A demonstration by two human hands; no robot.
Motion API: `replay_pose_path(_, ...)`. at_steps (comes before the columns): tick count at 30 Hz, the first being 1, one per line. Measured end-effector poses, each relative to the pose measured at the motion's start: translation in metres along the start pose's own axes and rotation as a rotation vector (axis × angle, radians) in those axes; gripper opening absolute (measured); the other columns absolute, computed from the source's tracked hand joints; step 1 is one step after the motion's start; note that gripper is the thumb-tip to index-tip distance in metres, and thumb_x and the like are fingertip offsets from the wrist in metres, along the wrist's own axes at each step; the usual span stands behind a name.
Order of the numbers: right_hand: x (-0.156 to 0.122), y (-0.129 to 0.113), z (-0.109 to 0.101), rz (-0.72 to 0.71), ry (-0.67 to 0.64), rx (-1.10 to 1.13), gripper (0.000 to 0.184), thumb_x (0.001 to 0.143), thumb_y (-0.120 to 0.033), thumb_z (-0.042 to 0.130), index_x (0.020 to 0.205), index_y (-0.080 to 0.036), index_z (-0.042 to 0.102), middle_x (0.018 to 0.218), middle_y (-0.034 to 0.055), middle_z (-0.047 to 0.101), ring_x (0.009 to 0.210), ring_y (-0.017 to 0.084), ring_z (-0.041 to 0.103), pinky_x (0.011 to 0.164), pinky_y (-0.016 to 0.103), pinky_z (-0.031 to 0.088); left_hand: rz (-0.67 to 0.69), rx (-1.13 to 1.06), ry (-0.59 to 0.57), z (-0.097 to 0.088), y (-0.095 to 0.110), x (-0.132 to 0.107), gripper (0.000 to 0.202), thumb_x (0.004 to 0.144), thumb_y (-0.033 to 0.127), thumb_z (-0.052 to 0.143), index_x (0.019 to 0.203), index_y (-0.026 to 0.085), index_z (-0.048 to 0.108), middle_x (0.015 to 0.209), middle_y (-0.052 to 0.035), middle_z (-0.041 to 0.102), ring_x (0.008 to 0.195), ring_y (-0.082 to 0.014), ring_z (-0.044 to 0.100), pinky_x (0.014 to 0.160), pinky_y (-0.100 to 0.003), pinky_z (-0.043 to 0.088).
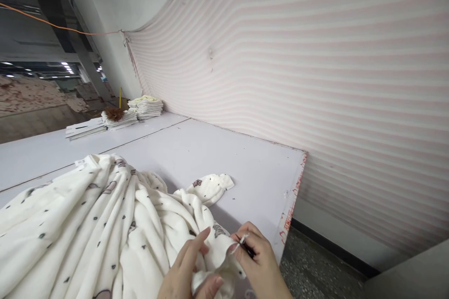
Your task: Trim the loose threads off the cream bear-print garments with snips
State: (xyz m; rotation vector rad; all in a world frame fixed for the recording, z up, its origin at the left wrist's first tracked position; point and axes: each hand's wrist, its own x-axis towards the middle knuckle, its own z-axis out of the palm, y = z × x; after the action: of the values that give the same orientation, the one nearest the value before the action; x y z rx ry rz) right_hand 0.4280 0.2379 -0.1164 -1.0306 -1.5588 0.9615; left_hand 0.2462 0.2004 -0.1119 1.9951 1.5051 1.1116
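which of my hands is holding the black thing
Your right hand: the small black object shows in its grip. Your left hand, at the white printed garment, shows none.

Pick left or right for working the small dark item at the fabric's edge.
Right, probably: the right hand grips the dark item beside the white fabric; the left hand is at the fabric, no item visible.

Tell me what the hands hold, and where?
Left hand and right hand hold the white cloth by one end; the right also holds something dark.

On my screen, the printed cloth (101,215) looks soft and matt, the surface (238,149) smooth, the floor (312,261) speckled, rough.
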Motion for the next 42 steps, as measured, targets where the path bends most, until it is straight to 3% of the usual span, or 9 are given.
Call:
replay_pose_path(4,-0.01,-0.004,0.009,-0.007,-0.095,0.021,0.014,0.086,-0.024,0.054,0.082,-0.02,0.067,0.079,0.0007,0.055,0.073,0.016,0.058,0.065,0.023,0.045,0.057,-0.001,-0.025,-0.002,0.012,0.011,0.014,0.087,0.032,0.057,0.098,0.027,0.063,0.1,-0.0044,0.061,0.083,-0.0188,0.064,0.073,-0.025,0.052)
replay_pose_path(7,-0.018,0.007,0.011,0.11,-0.041,0.029,0.026,0.078,-0.024,0.063,0.103,-0.024,0.063,0.089,0.0007,0.059,0.076,0.017,0.06,0.068,0.024,0.047,0.097,0.044,0.029,-0.003,0.007,0.01,0.01,0.083,0.016,0.049,0.082,0.024,0.055,0.089,-0.0031,0.059,0.083,-0.0183,0.063,0.073,-0.024,0.051)
replay_pose_path(13,-0.032,0.014,0.0,0.033,-0.068,-0.143,0.007,0.082,-0.018,0.051,0.077,-0.02,0.057,0.076,-0.0014,0.051,0.067,0.014,0.055,0.061,0.022,0.042,0.219,0.25,0.114,0.001,-0.015,-0.013,0.018,0.075,0.006,0.041,0.078,0.024,0.041,0.1,-0.0036,0.051,0.07,-0.0132,0.063,0.058,-0.02,0.05)
replay_pose_path(17,-0.035,0.002,-0.01,0.025,-0.032,-0.186,0.007,0.084,-0.02,0.048,0.082,-0.021,0.055,0.078,-0.0001,0.054,0.067,0.015,0.054,0.061,0.022,0.041,0.282,0.298,0.092,0.001,-0.017,-0.019,0.02,0.076,0.005,0.039,0.077,0.024,0.037,0.101,-0.0037,0.05,0.067,-0.0118,0.063,0.055,-0.019,0.049)
replay_pose_path(25,-0.034,-0.009,-0.016,0.115,-0.291,-0.303,0.013,0.084,-0.026,0.056,0.083,-0.02,0.068,0.077,0.0018,0.061,0.072,0.017,0.061,0.064,0.022,0.044,0.323,0.282,-0.011,-0.008,-0.015,-0.016,0.02,0.077,0.004,0.041,0.078,0.024,0.037,0.108,-0.0065,0.055,0.086,-0.013,0.065,0.07,-0.017,0.05)
replay_pose_path(30,-0.037,-0.01,-0.012,0.134,-0.227,-0.328,0.02,0.08,-0.025,0.06,0.099,-0.024,0.067,0.089,0.0031,0.067,0.08,0.019,0.065,0.069,0.022,0.047,0.353,0.216,-0.029,-0.008,-0.016,-0.016,0.021,0.08,0.005,0.048,0.078,0.024,0.039,0.115,-0.0083,0.06,0.097,-0.0146,0.064,0.075,-0.016,0.049)
replay_pose_path(33,-0.035,-0.003,-0.003,0.184,-0.194,-0.282,0.036,0.072,-0.02,0.066,0.107,-0.025,0.063,0.097,0.0024,0.068,0.084,0.02,0.066,0.073,0.023,0.048,0.263,0.05,-0.001,-0.004,-0.014,-0.016,0.022,0.081,0.005,0.047,0.072,0.024,0.038,0.107,-0.0049,0.064,0.092,-0.0145,0.064,0.075,-0.018,0.047)
replay_pose_path(38,-0.023,0.009,0.013,0.082,0.032,-0.222,0.011,0.082,-0.018,0.051,0.088,-0.022,0.061,0.081,0.0021,0.068,0.076,0.018,0.064,0.066,0.023,0.048,-0.113,-0.252,-0.045,-0.004,-0.008,-0.009,0.021,0.087,0.024,0.053,0.069,0.023,0.042,0.069,0.0033,0.06,0.06,-0.0127,0.054,0.059,-0.019,0.044)
replay_pose_path(42,-0.02,0.01,0.025,-0.02,0.004,-0.102,0.012,0.081,-0.019,0.055,0.091,-0.023,0.06,0.078,-0.0007,0.066,0.064,0.014,0.062,0.058,0.019,0.047,-0.297,-0.361,-0.054,-0.009,-0.007,-0.002,0.017,0.084,0.035,0.056,0.09,0.021,0.064,0.078,0.0002,0.067,0.073,-0.0173,0.059,0.069,-0.021,0.045)
